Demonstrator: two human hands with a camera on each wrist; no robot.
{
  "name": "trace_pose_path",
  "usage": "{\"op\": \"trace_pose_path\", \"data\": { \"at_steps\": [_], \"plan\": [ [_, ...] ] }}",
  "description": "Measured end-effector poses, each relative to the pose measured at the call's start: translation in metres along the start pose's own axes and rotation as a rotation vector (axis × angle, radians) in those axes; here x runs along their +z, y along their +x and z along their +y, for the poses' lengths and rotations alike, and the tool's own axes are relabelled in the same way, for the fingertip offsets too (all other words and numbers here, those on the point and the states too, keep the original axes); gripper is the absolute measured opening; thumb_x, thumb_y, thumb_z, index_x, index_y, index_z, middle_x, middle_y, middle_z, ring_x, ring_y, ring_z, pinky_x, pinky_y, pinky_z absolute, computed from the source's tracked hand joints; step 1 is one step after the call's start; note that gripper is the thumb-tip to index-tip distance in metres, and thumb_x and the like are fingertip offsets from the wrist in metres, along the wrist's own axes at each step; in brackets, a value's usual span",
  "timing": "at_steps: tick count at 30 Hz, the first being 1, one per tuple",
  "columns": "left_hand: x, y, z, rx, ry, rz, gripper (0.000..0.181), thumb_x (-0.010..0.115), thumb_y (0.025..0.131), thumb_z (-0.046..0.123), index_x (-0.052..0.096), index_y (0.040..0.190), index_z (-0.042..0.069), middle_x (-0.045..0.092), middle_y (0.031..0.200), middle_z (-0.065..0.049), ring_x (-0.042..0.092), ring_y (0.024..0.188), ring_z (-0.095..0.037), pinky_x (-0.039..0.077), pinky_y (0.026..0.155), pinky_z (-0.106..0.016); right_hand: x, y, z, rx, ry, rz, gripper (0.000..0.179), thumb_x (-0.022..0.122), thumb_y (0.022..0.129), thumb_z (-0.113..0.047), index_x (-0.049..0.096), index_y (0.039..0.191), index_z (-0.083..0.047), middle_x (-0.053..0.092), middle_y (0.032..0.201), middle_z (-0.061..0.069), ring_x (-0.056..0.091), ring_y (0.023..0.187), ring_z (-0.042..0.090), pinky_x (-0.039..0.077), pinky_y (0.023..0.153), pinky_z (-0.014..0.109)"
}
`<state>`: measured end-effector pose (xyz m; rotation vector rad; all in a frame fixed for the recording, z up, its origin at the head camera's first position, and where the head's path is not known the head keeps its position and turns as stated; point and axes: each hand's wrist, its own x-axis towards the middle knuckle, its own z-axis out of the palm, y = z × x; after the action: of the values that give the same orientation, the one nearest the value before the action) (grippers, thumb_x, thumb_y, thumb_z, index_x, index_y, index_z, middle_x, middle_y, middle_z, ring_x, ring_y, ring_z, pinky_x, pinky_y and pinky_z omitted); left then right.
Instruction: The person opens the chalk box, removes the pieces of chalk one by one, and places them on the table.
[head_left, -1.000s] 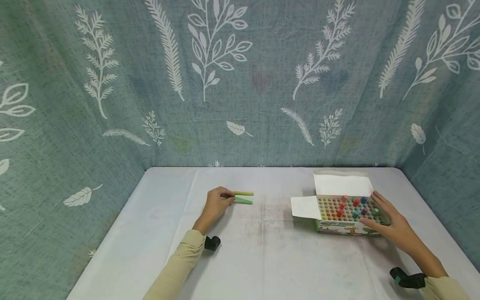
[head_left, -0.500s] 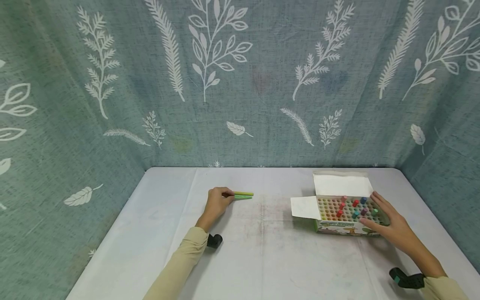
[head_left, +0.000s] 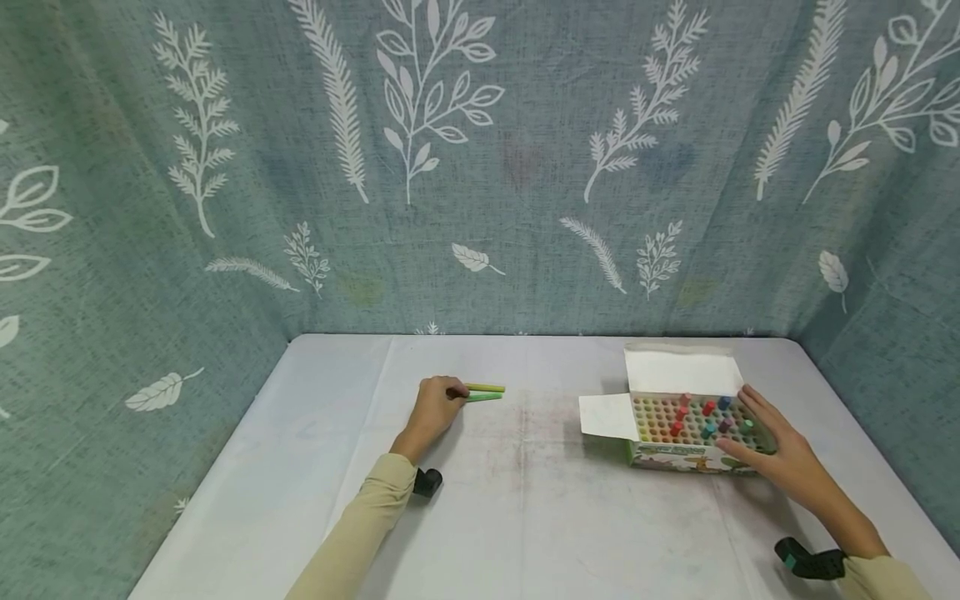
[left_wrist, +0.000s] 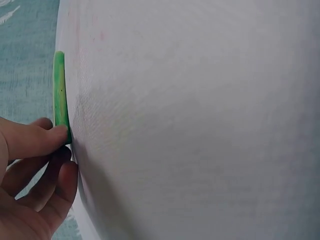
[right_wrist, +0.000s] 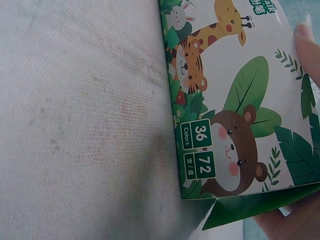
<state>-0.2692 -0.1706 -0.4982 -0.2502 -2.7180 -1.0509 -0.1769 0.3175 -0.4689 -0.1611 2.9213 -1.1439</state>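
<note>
1. Two chalk sticks in play, left of the box: green chalk stick (head_left: 487, 397) and yellow chalk stick (head_left: 489, 387), side by side, free ends pointing right.
2. Left hand (head_left: 433, 408): thumb and fingers pinch the green one near its end. Can't tell if the yellow one is also pinched or just lying beside.
3. Handling, my take: light, even pinch, chalk likely snaps if bent. Hold near the end, free length unobstructed. If both get lifted, square the ends first so neither twists out.
4. Chalk box (head_left: 667, 458), right side of table: printed "36 Colors" and "72". White back flap (head_left: 684, 372) and left flap (head_left: 606, 415) stand open.
5. Inside: perforated holder (head_left: 648, 423), eight chalk sticks (head_left: 677, 428) poking up: reds, pink, blue, teal, purple, green. Most holes look vacant.
6. Right hand (head_left: 795, 463) grips the box's right end, thumb at front, fingers at back. Good brace; I'd keep fingertips off the holes.
7. Around: white, chalk-smudged tablecloth (head_left: 555, 533), leaf-print curtain (head_left: 525, 242) behind.
</note>
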Motion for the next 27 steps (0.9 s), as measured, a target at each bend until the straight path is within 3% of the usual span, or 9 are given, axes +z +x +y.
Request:
{"op": "trace_pose_path", "data": {
  "at_steps": [8,16,22,27],
  "plan": [
    [-0.001,0.005,-0.002,0.018,0.039,-0.017,0.018,0.071,0.077,-0.01,0.075,0.08,0.007,0.069,0.083,-0.007,0.065,0.086,-0.024,0.053,0.076,-0.036,0.001,0.001,0.001,-0.016,0.011,0.01,0.091,0.065,0.088,-0.041,0.007,0.153,-0.016,0.0,0.158,0.014,0.004,0.137,0.051,0.018,0.085,0.079],
    [0.0,0.006,-0.002,0.038,0.033,-0.031,0.016,0.072,0.077,-0.008,0.074,0.082,0.007,0.069,0.083,-0.006,0.064,0.077,-0.019,0.053,0.068,-0.032,0.0,0.001,0.001,-0.005,0.008,0.011,0.092,0.065,0.088,-0.042,0.006,0.153,-0.017,-0.001,0.158,0.014,0.003,0.137,0.052,0.019,0.084,0.079],
    [-0.001,0.006,0.017,0.041,-0.024,-0.068,0.015,0.071,0.079,-0.005,0.074,0.089,0.006,0.068,0.09,-0.008,0.061,0.083,-0.022,0.052,0.07,-0.034,0.0,0.002,0.001,-0.002,0.002,0.015,0.093,0.065,0.088,-0.043,0.006,0.153,-0.016,0.0,0.158,0.015,0.003,0.137,0.052,0.018,0.084,0.079],
    [0.0,0.01,0.04,0.1,-0.093,-0.103,0.014,0.07,0.082,-0.002,0.073,0.093,0.006,0.067,0.095,-0.006,0.062,0.09,-0.025,0.053,0.075,-0.034,0.001,0.001,0.001,-0.003,-0.002,0.017,0.092,0.066,0.088,-0.042,0.007,0.153,-0.014,0.0,0.157,0.016,0.004,0.137,0.052,0.019,0.084,0.078]
  ]
}}
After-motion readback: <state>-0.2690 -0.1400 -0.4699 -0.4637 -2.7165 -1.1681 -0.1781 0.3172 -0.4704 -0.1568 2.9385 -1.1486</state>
